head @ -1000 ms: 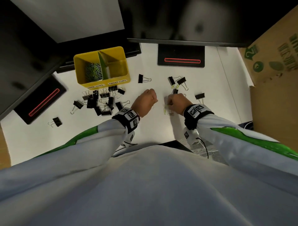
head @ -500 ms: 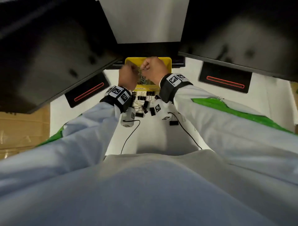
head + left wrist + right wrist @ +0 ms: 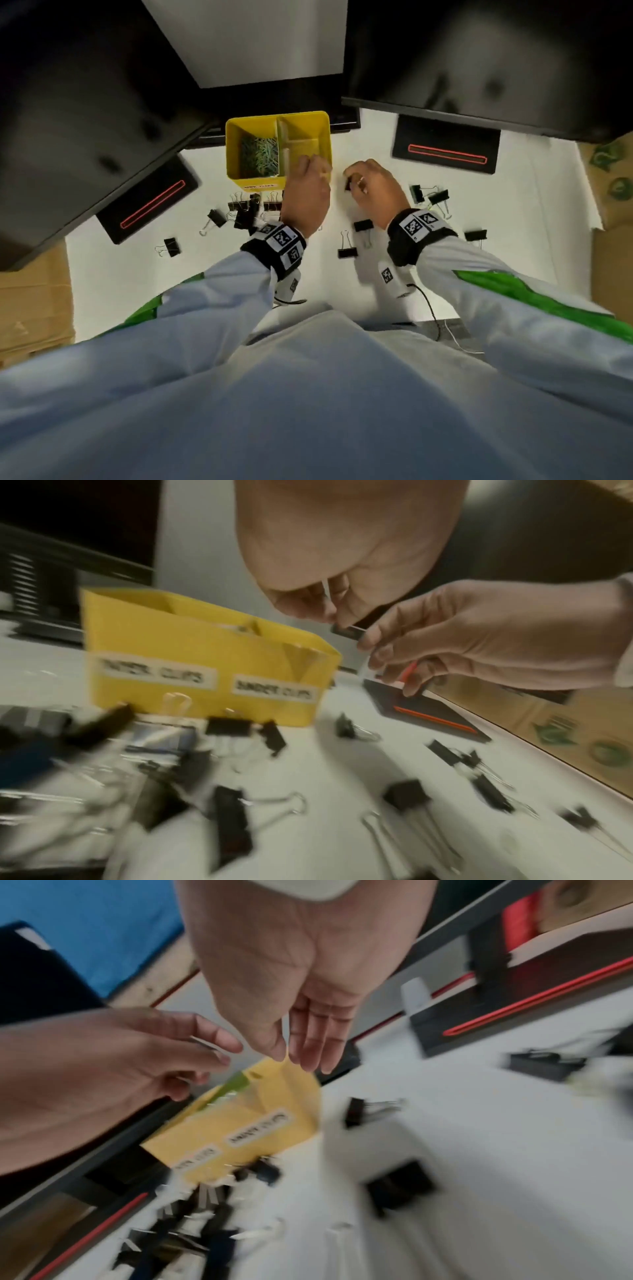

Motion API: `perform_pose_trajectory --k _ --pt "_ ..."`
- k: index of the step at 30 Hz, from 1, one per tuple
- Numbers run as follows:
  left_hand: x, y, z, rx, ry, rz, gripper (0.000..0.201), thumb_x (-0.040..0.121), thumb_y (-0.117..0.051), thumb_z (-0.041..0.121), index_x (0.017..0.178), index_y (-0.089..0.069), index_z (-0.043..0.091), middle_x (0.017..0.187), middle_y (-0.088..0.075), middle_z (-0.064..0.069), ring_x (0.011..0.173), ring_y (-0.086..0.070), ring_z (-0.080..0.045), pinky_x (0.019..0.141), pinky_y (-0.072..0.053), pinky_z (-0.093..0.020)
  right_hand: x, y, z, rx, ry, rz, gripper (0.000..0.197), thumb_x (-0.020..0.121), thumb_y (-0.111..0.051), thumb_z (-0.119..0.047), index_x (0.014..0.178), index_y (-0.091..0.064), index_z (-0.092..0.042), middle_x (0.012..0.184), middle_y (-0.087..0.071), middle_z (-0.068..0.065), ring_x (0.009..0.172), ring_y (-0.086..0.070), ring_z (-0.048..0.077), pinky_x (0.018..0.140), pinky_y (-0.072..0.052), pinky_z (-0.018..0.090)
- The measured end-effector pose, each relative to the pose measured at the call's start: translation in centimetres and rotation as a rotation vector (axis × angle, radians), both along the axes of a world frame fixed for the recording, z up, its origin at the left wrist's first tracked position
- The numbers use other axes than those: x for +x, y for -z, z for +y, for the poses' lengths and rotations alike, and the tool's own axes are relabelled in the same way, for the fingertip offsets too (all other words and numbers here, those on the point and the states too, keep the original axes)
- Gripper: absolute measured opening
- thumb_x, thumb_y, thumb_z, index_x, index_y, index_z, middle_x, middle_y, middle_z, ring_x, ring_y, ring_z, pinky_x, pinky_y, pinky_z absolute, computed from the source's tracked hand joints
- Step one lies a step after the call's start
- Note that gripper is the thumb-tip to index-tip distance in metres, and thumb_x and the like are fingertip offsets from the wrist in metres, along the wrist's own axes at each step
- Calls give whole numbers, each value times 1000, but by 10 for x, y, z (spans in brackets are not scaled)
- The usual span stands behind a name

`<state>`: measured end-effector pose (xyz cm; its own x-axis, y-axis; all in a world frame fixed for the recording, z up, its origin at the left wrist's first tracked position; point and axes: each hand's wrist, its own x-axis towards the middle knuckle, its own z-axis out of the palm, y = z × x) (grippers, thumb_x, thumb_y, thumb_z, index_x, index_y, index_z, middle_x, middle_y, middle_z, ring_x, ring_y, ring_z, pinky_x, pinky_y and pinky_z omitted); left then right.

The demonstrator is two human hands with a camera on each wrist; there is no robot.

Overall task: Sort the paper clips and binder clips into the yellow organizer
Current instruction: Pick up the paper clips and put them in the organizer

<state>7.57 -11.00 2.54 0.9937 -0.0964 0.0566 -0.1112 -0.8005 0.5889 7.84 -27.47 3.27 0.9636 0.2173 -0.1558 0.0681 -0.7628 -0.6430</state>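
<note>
The yellow organizer (image 3: 253, 181) stands at the back of the white table, with green paper clips (image 3: 258, 159) in its left compartment. My left hand (image 3: 310, 164) hovers over its front right corner, fingers curled. In the wrist views it pinches what looks like a small black binder clip (image 3: 346, 631). My right hand (image 3: 356, 176) hangs just right of the organizer (image 3: 257, 1118) with straight fingers (image 3: 322, 1047) and holds nothing. Below it a loose binder clip (image 3: 356, 1112) lies on the table. Several more binder clips lie in a pile (image 3: 246, 209) in front of the organizer and scattered at the right (image 3: 438, 197).
Two black monitor bases with red lines sit at the left (image 3: 147, 205) and right (image 3: 445, 150), under dark overhanging screens. Cardboard boxes flank the table at the right (image 3: 613, 246) and left (image 3: 34, 301). A cable (image 3: 428, 301) runs off the near edge.
A second ago both hands were at the table's middle, then both rose over the organizer. Now the right hand has drawn off to the organizer's right and the left is at its front right corner.
</note>
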Motion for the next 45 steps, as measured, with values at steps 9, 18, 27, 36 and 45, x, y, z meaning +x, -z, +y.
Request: perform_pose_trajectory --k 9,18,27,36,45 --pt "-8 30 -111 52 378 206 35 86 -49 -2 117 -57 13 113 -54 -11 96 -59 -29 81 -51 -42 -58 40 -118 -312 176 181 35 84 -66 -37 111 -58 -17 116 -54 11 101 -58 31 77 -53 41" --pt "1 60 -154 539 603 51 51 85 -51 4 135 -49 16 145 -41 -11 118 -49 -32 97 -38 -43 -82 54 -149 -366 157 202 20 88 -53 -16 106 -58 -8 107 -50 15 89 -59 37 68 -53 42" --pt "-20 56 -137 523 442 6 28 86 -58 21 112 -60 10 114 -57 -11 103 -53 -31 89 -41 -43 -63 54 -153 -343 206 124 24 90 -52 -19 109 -61 -7 110 -54 15 104 -55 33 74 -50 39" --pt "-90 66 -120 489 658 233 50 77 -76 29 116 -54 7 115 -53 -13 103 -54 -30 86 -44 -41 -15 60 -119 -406 243 195 46 88 -63 -31 122 -51 -2 122 -53 18 113 -53 35 84 -49 45" --pt "-83 72 -113 481 747 137 25 75 -77 16 88 -59 5 90 -59 -14 81 -60 -33 67 -48 -41 -25 62 -144 -274 127 180 26 82 -52 2 105 -57 -7 104 -62 15 93 -59 34 75 -51 40"
